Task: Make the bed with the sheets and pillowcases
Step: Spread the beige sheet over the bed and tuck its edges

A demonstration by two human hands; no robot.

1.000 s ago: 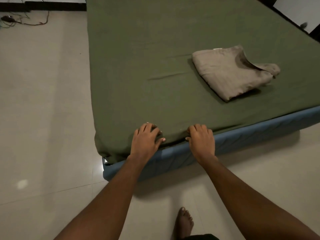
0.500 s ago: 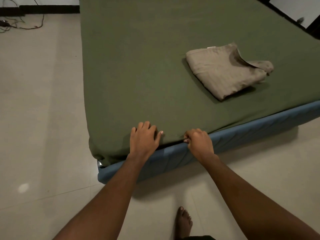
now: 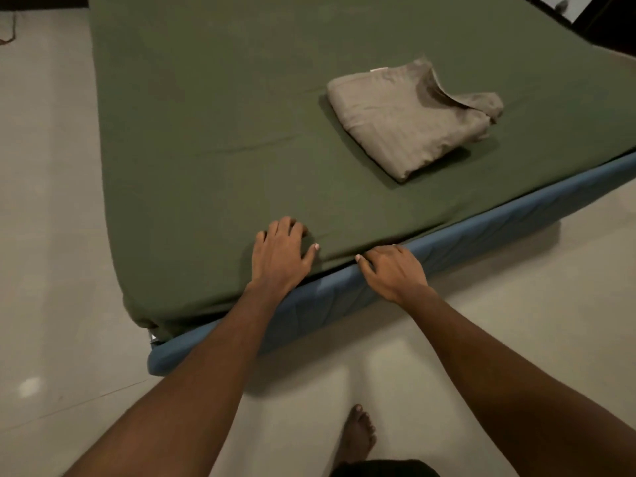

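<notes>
A dark green sheet (image 3: 241, 132) covers the top of a blue mattress (image 3: 481, 232), and its hem runs along the near side. My left hand (image 3: 280, 253) presses down on the sheet close to the near edge, with the thumb spread out. My right hand (image 3: 392, 270) lies against the mattress side just to the right. Its fingertips reach the sheet's hem and are partly hidden under it. A folded beige cloth (image 3: 409, 122) lies on the sheet at the right.
Pale tiled floor (image 3: 48, 235) surrounds the bed on the left and in front. My bare foot (image 3: 356, 435) stands on it below my arms. The near left bed corner (image 3: 151, 328) shows the sheet wrapped over it. A dark cable lies at the far left.
My right hand has gone from a tight pinch on the hem to a flatter reach along the mattress side. The left hand has stayed pressing the sheet. The view has shifted slightly.
</notes>
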